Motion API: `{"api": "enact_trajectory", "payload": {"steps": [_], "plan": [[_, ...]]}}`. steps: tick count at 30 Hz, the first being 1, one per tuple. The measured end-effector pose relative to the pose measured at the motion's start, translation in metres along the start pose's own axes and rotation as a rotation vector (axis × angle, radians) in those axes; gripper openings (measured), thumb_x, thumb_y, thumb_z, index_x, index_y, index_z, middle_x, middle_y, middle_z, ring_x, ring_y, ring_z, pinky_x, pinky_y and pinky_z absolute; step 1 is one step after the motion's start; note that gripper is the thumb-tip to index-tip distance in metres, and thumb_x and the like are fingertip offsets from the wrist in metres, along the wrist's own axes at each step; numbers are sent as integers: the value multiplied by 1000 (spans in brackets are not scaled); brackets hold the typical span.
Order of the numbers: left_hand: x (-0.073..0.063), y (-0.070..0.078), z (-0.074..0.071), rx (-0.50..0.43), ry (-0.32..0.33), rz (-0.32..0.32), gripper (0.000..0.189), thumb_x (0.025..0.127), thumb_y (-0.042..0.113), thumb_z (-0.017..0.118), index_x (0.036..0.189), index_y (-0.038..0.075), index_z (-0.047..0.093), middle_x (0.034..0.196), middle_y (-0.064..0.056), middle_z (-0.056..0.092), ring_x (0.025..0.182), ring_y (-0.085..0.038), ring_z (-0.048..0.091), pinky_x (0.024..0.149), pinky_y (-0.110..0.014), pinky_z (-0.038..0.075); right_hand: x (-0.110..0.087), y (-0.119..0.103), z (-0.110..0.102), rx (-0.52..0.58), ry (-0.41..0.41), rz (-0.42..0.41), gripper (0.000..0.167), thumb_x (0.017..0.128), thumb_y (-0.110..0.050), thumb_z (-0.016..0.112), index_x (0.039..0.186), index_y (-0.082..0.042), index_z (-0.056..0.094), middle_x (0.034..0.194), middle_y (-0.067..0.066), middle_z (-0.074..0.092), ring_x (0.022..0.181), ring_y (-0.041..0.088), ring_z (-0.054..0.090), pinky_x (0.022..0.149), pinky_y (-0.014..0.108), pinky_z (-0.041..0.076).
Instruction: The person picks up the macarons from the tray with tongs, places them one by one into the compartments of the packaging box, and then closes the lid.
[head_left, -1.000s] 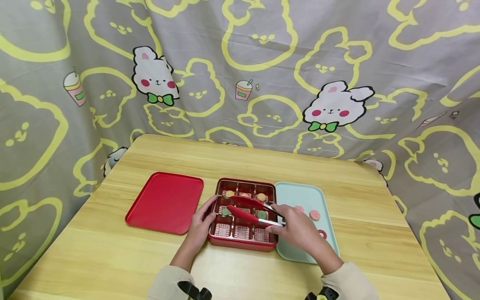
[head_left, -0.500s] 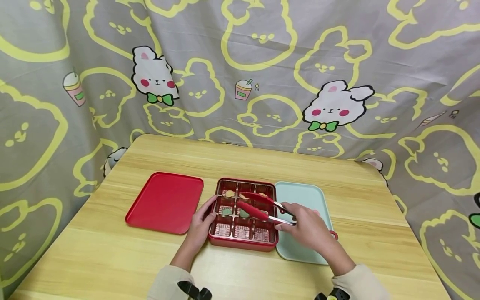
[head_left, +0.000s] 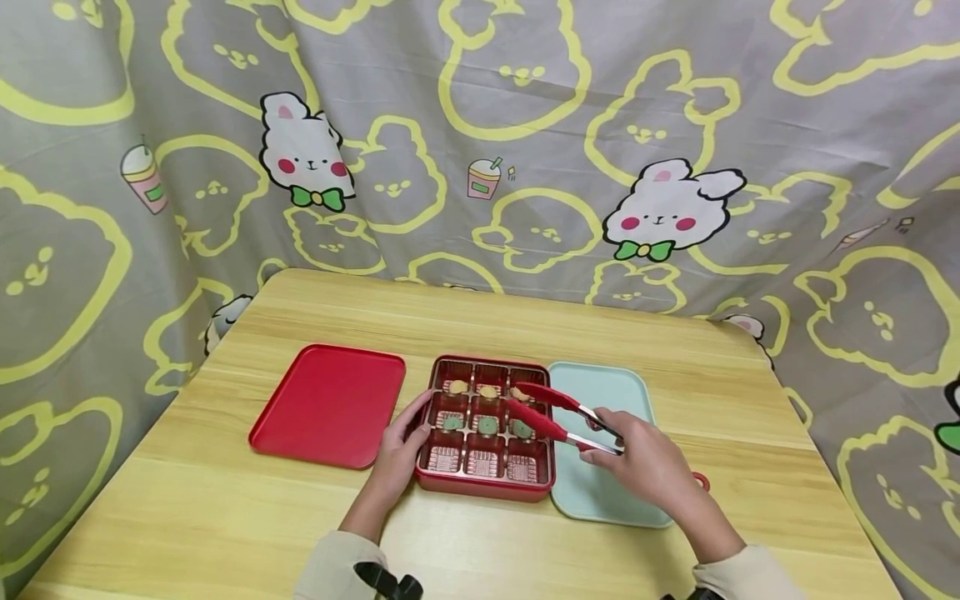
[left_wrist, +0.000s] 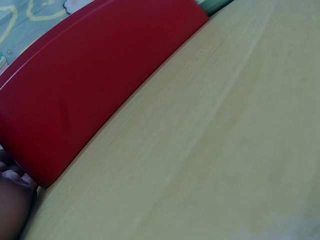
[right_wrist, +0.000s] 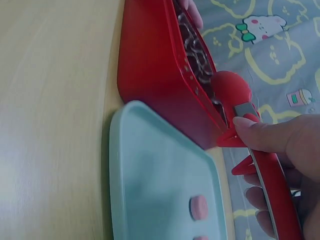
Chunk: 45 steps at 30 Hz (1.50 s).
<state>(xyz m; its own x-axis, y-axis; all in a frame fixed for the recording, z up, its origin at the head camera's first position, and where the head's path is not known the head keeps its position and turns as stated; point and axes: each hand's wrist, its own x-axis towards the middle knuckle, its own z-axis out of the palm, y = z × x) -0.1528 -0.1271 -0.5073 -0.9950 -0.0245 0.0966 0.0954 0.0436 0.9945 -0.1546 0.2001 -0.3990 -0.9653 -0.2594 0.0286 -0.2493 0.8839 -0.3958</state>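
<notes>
My right hand (head_left: 645,458) grips tongs (head_left: 573,433) with red tips and metal arms. The tongs' tips are spread over the right side of a red divided box (head_left: 486,487), with nothing visible between them. Yellowish round cookie-like pieces (head_left: 488,392) sit in the box's back row and green ones (head_left: 487,425) in the middle row. In the front row, the ribbed liner shows bare. My left hand (head_left: 397,450) rests along the box's left side, its fingers reaching the rim; the right wrist view shows fingertips (right_wrist: 192,12) at the far rim.
A pale blue tray (head_left: 600,500) lies right against the box, with pink round pieces (right_wrist: 199,207) on it. To the left of the box lies a red lid (head_left: 330,404). A patterned curtain (head_left: 540,150) hangs behind the wooden table (head_left: 480,550).
My right hand has drawn the tongs rightward across the box, uncovering the middle compartments. The green piece in the centre compartment, out of sight a second ago, now shows. My left hand stays at the box.
</notes>
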Motion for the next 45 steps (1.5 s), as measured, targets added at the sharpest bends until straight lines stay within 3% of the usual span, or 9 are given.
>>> {"api": "enact_trajectory", "payload": {"steps": [6, 10, 21, 25, 33, 39, 41, 45], "plan": [[-1, 2, 0, -25, -10, -20, 50, 95, 3, 45, 142, 17, 43, 149, -8, 36, 133, -26, 35, 98, -17, 34, -7, 15, -8, 0, -7, 42, 61, 73, -34, 78, 127, -10, 60, 95, 7, 65, 73, 18, 51, 56, 30, 36], [-2, 3, 0, -17, -10, -30, 50, 95, 4, 45, 142, 19, 43, 149, -7, 36, 133, -26, 35, 99, -19, 35, -13, 23, -12, 2, -6, 69, 68, 73, -35, 78, 129, -4, 57, 101, 11, 66, 76, 19, 52, 57, 30, 35], [-1, 2, -1, -17, -12, -16, 49, 95, 3, 45, 142, 16, 43, 150, -9, 35, 134, -26, 33, 96, -15, 35, -27, 43, -19, -5, -12, 132, 65, 73, -35, 78, 127, -4, 58, 71, 2, 49, 65, 16, 43, 53, 28, 30], [0, 1, -2, -30, -18, -15, 49, 95, 3, 45, 143, 17, 43, 150, -8, 35, 134, -26, 33, 96, -14, 35, -34, 54, -20, -15, -9, 143, 58, 74, -36, 77, 122, -8, 60, 69, 1, 46, 62, 16, 41, 52, 29, 29], [0, 1, -2, -30, -21, -11, 50, 95, 3, 45, 143, 16, 42, 151, -9, 34, 134, -27, 33, 96, -14, 36, -45, 74, -21, -32, -16, 197, 66, 76, -41, 74, 129, -6, 56, 66, 0, 47, 60, 17, 41, 52, 30, 29], [0, 1, 0, -5, -10, -17, 50, 95, 3, 45, 143, 19, 42, 149, -6, 36, 133, -26, 36, 95, -19, 39, -53, 83, -20, -33, -2, 227, 36, 77, -41, 74, 99, -15, 61, 59, -2, 41, 55, 15, 38, 50, 30, 27], [0, 2, 0, -5, -8, -23, 50, 95, 4, 44, 142, 21, 43, 149, -5, 36, 132, -26, 37, 95, -20, 40, -55, 86, -20, -32, 0, 235, 32, 78, -40, 73, 90, -16, 58, 58, -2, 39, 54, 15, 37, 49, 30, 26], [0, 2, -1, -24, -14, -33, 50, 95, 4, 44, 143, 21, 42, 150, -6, 35, 131, -28, 39, 93, -21, 42, -57, 92, -18, -43, -8, 248, 31, 78, -40, 73, 88, -15, 57, 58, -1, 39, 56, 16, 39, 51, 30, 27]]}}
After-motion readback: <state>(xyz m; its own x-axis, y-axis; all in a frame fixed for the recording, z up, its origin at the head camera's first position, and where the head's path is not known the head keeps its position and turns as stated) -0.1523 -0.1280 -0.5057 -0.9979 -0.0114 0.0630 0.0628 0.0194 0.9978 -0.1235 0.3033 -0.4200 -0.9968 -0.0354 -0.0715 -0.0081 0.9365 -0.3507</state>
